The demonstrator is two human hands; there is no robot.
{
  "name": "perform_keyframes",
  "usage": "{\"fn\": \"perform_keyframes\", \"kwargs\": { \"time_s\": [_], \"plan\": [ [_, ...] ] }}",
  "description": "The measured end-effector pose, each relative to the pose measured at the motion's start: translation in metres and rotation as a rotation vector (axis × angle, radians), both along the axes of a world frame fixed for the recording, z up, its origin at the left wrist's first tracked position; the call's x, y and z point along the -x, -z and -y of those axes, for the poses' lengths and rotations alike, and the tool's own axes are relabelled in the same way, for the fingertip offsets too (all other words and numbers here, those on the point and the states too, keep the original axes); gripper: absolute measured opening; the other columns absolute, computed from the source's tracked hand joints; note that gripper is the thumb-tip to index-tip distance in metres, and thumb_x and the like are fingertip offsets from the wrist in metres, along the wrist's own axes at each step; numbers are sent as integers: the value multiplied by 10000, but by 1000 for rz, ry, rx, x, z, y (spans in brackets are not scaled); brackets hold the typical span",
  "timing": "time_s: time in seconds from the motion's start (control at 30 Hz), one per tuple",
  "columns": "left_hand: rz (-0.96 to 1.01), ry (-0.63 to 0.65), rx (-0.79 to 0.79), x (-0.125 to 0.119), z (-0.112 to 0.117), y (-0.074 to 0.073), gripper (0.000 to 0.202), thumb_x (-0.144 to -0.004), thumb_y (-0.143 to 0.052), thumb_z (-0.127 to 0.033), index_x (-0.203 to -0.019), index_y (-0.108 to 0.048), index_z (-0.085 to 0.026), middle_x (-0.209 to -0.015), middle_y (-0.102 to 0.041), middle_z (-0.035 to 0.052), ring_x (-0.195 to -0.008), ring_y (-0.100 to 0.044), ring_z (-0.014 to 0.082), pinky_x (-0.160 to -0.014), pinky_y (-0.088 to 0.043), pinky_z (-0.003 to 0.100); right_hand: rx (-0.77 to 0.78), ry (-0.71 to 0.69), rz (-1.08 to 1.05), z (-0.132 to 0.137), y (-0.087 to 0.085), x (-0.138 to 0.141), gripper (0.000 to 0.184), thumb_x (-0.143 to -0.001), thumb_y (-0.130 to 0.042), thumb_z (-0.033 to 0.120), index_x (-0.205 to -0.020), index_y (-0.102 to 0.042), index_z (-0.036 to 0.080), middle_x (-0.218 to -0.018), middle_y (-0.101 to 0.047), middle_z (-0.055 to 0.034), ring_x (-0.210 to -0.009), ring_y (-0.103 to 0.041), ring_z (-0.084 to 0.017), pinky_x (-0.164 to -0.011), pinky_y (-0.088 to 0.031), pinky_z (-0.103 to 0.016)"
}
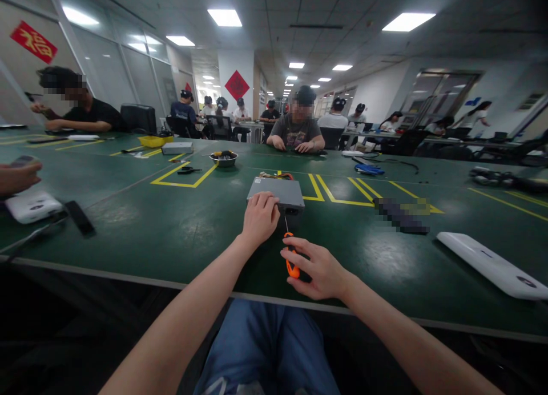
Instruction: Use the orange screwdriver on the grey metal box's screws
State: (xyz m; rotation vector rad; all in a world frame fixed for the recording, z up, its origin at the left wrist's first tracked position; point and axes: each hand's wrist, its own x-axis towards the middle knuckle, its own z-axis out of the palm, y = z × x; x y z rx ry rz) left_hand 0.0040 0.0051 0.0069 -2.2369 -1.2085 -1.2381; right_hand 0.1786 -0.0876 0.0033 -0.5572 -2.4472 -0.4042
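Note:
A grey metal box lies on the green table in front of me. My left hand rests closed over the box's near left corner and holds it down. My right hand grips the orange handle of a screwdriver. The screwdriver's thin shaft points up at the near face of the box, and its tip touches or nearly touches that face.
A white flat device lies at the right, a white device and a black bar at the left. A metal bowl, a yellow tray and cables sit farther back. Other people sit around the table; a person's hand reaches in at the left edge.

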Motion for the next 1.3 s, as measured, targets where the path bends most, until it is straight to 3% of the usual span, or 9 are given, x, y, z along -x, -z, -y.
{"fn": "perform_keyframes", "kwargs": {
  "time_s": [0.23,0.4,0.57,0.67,0.8,0.9,0.97,1.1,1.3],
  "plan": [
    [-19,-58,39,-3,0,3,248,-799,-534,-264,-1029,-534,-170,-1040,-516,95,-981,-463,244,-883,-391,385,-69,-5,-166,-3,3,-1,391,-811,-557,425,-1053,-452,138,-1052,-592,-184,-911,-628,-238,-689,-549,-331],
    [-16,-90,51,-5,-2,5,256,-788,-554,-271,-1025,-531,-178,-1005,-508,90,-959,-453,249,-859,-399,386,-65,21,-40,0,0,0,416,-839,-491,482,-1094,-493,153,-1114,-563,-187,-898,-628,-229,-696,-541,-333],
    [-16,-100,49,-5,-3,7,253,-788,-558,-265,-1023,-530,-176,-1005,-502,86,-955,-449,248,-858,-399,379,-69,24,-18,1,-1,0,370,-847,-495,401,-1122,-500,152,-1123,-565,-179,-915,-626,-228,-709,-537,-333],
    [-10,-91,55,-4,-3,6,250,-786,-563,-259,-1021,-527,-179,-1013,-502,82,-957,-448,245,-861,-399,377,-26,-1,-92,-1,3,0,400,-822,-549,438,-1078,-467,142,-1086,-593,-176,-880,-641,-222,-701,-547,-326],
    [-1,-80,60,-5,-2,5,247,-786,-566,-259,-1017,-529,-178,-1005,-501,79,-956,-448,243,-855,-402,370,63,-22,-140,-3,5,0,527,-766,-584,543,-1072,-424,145,-1096,-575,-192,-997,-607,-254,-743,-551,-348],
    [4,-84,61,-5,-2,5,237,-785,-567,-263,-1006,-533,-184,-1002,-501,81,-957,-449,246,-851,-401,379,93,-22,-43,-2,1,1,477,-821,-545,447,-1150,-424,124,-1157,-531,-211,-1033,-585,-255,-757,-544,-346],
    [5,-86,60,-4,-2,5,236,-784,-567,-263,-1004,-535,-183,-1002,-500,82,-954,-451,247,-851,-400,381,35,-15,36,0,0,2,407,-846,-520,369,-1168,-448,132,-1169,-525,-212,-1002,-598,-252,-743,-541,-346],
    [9,-77,68,-4,-2,5,241,-785,-563,-260,-1012,-531,-186,-1003,-499,82,-955,-453,248,-850,-401,386,-86,-17,27,-1,4,2,345,-838,-548,377,-1083,-488,141,-1100,-583,-187,-877,-638,-224,-681,-543,-320],
    [3,-78,72,-4,-2,5,233,-788,-556,-257,-1006,-530,-181,-1003,-498,88,-964,-451,252,-856,-401,386,51,-56,-80,-2,5,1,441,-832,-530,416,-1131,-412,114,-1131,-551,-213,-1017,-591,-251,-740,-546,-341]
  ]
}}
